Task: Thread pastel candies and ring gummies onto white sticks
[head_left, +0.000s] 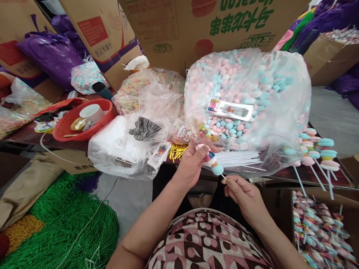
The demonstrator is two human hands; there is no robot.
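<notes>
A candy skewer (217,169) with pink and blue pieces and a small printed label is held between my two hands. My left hand (188,166) closes around its upper end, the thumb pressed on the label. Lower down, my right hand (241,191) pinches the white stick below the blue piece. Close beyond the left hand lie yellow twist ties (177,151) and printed clear wrappers (183,130). White sticks (238,158) lie in a pile behind the skewer. Whether a wrapper covers the skewer is too unclear to tell.
A large clear bag (283,74) of pink and blue candies bears a stack of printed cards (230,110). Finished-looking skewers (315,149) hang over the right edge, above a box of wrapped ones (319,228). A red basin (108,112) stands left; green netting (92,220) lies below.
</notes>
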